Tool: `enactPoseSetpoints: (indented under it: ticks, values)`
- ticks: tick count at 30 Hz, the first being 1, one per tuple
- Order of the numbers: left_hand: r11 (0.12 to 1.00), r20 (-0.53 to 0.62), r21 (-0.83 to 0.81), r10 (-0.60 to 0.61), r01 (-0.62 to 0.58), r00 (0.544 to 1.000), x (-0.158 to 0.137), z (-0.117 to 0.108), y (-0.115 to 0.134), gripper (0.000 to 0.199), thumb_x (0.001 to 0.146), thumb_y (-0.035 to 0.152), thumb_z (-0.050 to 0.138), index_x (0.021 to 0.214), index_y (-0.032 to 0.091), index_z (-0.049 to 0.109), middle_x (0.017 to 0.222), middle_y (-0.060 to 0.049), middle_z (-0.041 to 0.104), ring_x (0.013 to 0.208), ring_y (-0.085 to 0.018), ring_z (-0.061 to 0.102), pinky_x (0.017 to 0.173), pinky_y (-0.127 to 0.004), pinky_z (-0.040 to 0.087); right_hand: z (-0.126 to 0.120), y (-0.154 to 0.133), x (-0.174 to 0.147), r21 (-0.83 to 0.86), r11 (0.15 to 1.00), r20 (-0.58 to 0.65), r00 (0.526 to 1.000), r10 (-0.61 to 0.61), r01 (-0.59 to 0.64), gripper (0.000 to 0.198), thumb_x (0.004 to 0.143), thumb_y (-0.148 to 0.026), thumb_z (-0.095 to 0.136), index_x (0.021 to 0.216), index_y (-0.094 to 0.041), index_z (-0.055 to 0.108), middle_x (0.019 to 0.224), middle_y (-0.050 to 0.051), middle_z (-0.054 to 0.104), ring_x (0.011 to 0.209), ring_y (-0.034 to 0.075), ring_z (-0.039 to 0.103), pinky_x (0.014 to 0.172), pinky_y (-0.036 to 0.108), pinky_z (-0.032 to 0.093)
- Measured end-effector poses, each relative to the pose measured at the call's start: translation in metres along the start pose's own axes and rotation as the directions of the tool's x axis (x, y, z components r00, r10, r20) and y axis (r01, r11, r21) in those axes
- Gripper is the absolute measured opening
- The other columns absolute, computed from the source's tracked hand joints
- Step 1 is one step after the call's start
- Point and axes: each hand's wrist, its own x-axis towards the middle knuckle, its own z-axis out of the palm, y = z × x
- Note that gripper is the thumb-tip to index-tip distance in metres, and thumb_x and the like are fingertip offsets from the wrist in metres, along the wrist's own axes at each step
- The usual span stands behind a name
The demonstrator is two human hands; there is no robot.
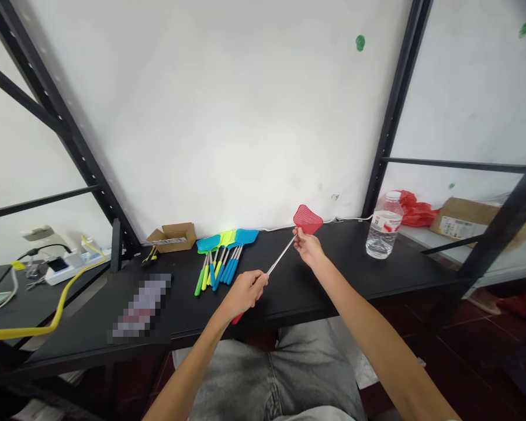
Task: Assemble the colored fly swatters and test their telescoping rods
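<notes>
A red fly swatter (308, 218) with a metal telescopic shaft slants across the middle of the view, held in both hands above the black table. My left hand (246, 290) is wrapped round its lower part, and the red end of the handle shows below the fist. Near the mesh head, the fingers of my right hand (307, 244) pinch the top of the shaft. To the left, several more fly swatters (225, 260) lie side by side in a fanned row, with blue, yellow and green handles and their heads toward the wall.
A clear water bottle (384, 225) stands at the right. At the back left are an open cardboard box (172, 238) and a small yellow-black item (149, 255). A blurred-out flat object (142, 305) lies at the front left. Black shelf posts (392, 111) frame both sides; a yellow cable (63, 298) hangs left.
</notes>
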Motion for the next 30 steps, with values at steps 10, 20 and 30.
enactPoseSetpoints:
  ticks: [10,20,30]
  values:
    - [0.998,0.019,-0.07,-0.005,0.007,1.0,-0.011,-0.004,0.002,0.034,0.092,0.047,0.04,0.086,0.017,0.055,0.055,0.006,0.047,0.041,-0.008,0.043,0.042,-0.019,0.033,0.004,-0.006,-0.009,-0.017,1.0,0.053,0.999,-0.007,0.008,0.009,0.082,-0.03,0.071,0.086,-0.022,0.071,0.094,0.001,0.074,0.062,0.009,0.061,0.053,0.02,0.048]
    - [0.963,-0.168,0.267,0.09,-0.043,0.982,0.01,0.008,0.003,0.048,0.096,0.048,0.032,0.077,0.018,0.065,0.06,0.0,0.056,0.061,-0.015,0.055,0.06,-0.024,0.035,0.023,0.022,-0.049,-0.314,0.949,0.287,0.956,0.062,0.033,0.033,0.081,-0.051,0.067,0.083,-0.018,0.068,0.085,0.008,0.074,0.065,0.014,0.065,0.053,0.022,0.048]
    - [0.82,-0.188,0.562,-0.004,0.11,0.982,-0.017,-0.008,0.006,0.042,0.1,0.044,0.03,0.082,0.021,0.061,0.078,-0.004,0.067,0.077,-0.019,0.063,0.063,-0.024,0.033,0.039,0.025,-0.041,-0.228,0.968,0.138,0.98,0.141,-0.107,0.027,0.083,-0.044,0.067,0.075,-0.019,0.062,0.069,0.003,0.069,0.055,0.012,0.059,0.05,0.022,0.044]
